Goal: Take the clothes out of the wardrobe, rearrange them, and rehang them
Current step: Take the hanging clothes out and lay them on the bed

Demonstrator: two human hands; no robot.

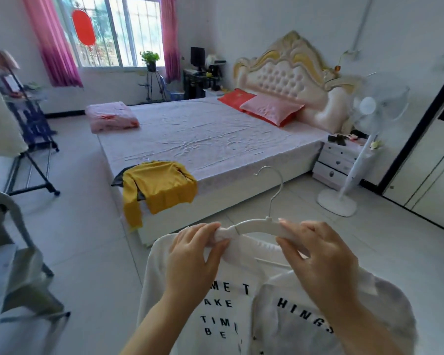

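A white hanger with a metal hook is held up in front of me at the bottom centre. From it hangs a white top with black letters. My left hand pinches the top's collar fabric at the hanger's left arm. My right hand grips the hanger's right arm. A yellow long-sleeved top lies on the near corner of the bed, over a dark garment, with one sleeve hanging off the edge.
A standing fan and a white nightstand are right of the bed. A black clothes rack with a pale garment stands at the left. A grey chair is near my left. Tiled floor lies between.
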